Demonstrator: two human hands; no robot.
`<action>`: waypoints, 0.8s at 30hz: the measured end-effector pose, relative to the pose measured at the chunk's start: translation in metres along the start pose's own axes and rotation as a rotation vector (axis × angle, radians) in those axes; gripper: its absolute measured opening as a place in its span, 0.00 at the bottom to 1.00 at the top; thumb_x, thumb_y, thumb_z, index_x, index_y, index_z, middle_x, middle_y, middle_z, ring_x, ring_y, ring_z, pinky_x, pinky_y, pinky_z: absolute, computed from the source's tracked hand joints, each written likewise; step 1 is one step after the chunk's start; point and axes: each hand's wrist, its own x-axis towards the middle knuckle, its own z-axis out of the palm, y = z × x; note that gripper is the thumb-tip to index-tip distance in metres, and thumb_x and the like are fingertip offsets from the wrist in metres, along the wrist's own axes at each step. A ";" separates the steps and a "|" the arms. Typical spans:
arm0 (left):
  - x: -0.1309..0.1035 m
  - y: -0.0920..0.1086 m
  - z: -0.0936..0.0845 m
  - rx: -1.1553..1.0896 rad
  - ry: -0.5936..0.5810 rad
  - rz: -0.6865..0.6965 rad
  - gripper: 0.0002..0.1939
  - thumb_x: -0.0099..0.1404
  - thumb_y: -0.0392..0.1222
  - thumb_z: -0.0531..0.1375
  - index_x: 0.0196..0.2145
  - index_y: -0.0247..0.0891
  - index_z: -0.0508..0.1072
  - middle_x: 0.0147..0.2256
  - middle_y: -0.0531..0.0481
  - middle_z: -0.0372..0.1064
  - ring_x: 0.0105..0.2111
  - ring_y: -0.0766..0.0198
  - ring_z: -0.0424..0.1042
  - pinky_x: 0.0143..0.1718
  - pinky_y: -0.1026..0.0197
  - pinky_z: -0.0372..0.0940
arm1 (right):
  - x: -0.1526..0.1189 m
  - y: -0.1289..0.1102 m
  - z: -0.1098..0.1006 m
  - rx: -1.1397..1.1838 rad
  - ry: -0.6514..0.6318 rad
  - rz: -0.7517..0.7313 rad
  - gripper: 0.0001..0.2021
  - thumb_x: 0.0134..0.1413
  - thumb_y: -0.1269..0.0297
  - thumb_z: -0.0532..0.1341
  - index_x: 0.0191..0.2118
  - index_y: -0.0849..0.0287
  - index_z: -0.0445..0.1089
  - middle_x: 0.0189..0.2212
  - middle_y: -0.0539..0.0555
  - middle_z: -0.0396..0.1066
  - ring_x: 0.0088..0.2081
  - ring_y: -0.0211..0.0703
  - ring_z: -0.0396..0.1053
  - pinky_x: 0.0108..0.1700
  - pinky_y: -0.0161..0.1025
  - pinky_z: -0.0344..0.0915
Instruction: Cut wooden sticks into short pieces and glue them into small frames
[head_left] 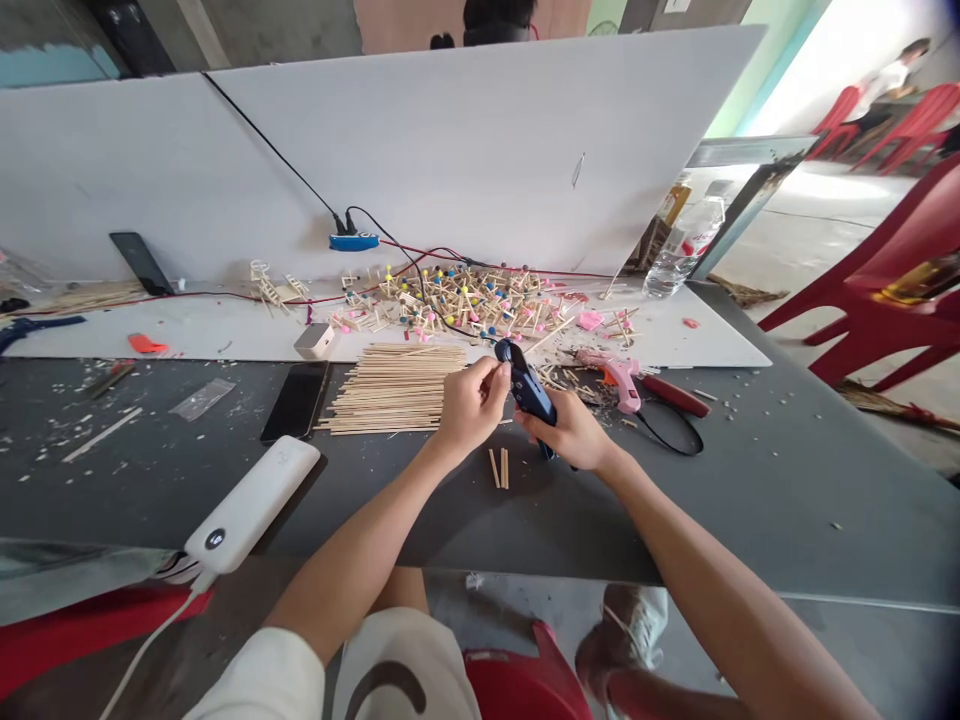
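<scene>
My right hand (574, 432) is wrapped round a dark blue hand cutter (534, 398), its head pointing up and to the left. Close against that head, my left hand (476, 400) is closed in a pinch; what its fingertips hold is hidden. Just beyond the tool a thin wooden stick (551, 334) slants up to the right, and I cannot tell whether it is held. A few short cut sticks (504, 468) lie on the grey table (450, 520) below my hands. Left of the hands is a neat row of long wooden sticks (397, 390).
Behind lies a heap of small stick pieces with coloured balls (465, 300) on a white board. A pink glue gun (619, 380) and red-handled tool (675, 395) are at right. At left are a phone (295, 402) and white power bank (255, 505). A water bottle (686, 245) stands far right.
</scene>
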 end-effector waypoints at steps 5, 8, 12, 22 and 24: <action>-0.001 0.000 0.001 0.029 0.018 0.010 0.18 0.72 0.48 0.54 0.26 0.37 0.65 0.16 0.56 0.57 0.17 0.70 0.58 0.23 0.65 0.51 | -0.003 0.000 0.001 -0.099 0.036 -0.037 0.10 0.58 0.56 0.59 0.34 0.58 0.66 0.22 0.47 0.69 0.24 0.37 0.63 0.28 0.34 0.55; -0.001 -0.007 0.003 0.040 0.040 -0.012 0.18 0.71 0.50 0.54 0.26 0.37 0.66 0.16 0.56 0.57 0.18 0.70 0.58 0.23 0.65 0.51 | 0.004 0.000 0.002 -0.131 0.031 -0.023 0.10 0.58 0.56 0.58 0.34 0.58 0.65 0.21 0.46 0.68 0.23 0.37 0.62 0.28 0.33 0.54; -0.001 -0.015 0.005 0.069 0.138 -0.123 0.22 0.71 0.53 0.53 0.24 0.37 0.65 0.16 0.55 0.58 0.18 0.69 0.59 0.23 0.65 0.52 | 0.018 -0.008 -0.001 -0.257 -0.023 0.018 0.09 0.56 0.59 0.58 0.29 0.58 0.63 0.18 0.46 0.65 0.22 0.37 0.61 0.28 0.34 0.52; -0.044 0.055 -0.016 0.053 0.010 -0.257 0.21 0.71 0.53 0.53 0.26 0.37 0.67 0.16 0.55 0.61 0.16 0.68 0.62 0.21 0.65 0.53 | -0.056 -0.065 -0.002 -0.275 -0.038 0.157 0.06 0.54 0.62 0.57 0.30 0.57 0.67 0.21 0.52 0.70 0.23 0.41 0.65 0.27 0.35 0.51; -0.049 0.069 -0.025 0.063 -0.022 -0.258 0.21 0.71 0.53 0.53 0.26 0.37 0.65 0.16 0.55 0.62 0.16 0.68 0.62 0.21 0.65 0.53 | -0.072 -0.077 0.002 -0.235 -0.026 0.171 0.06 0.55 0.61 0.56 0.30 0.57 0.66 0.21 0.52 0.71 0.23 0.41 0.66 0.27 0.35 0.51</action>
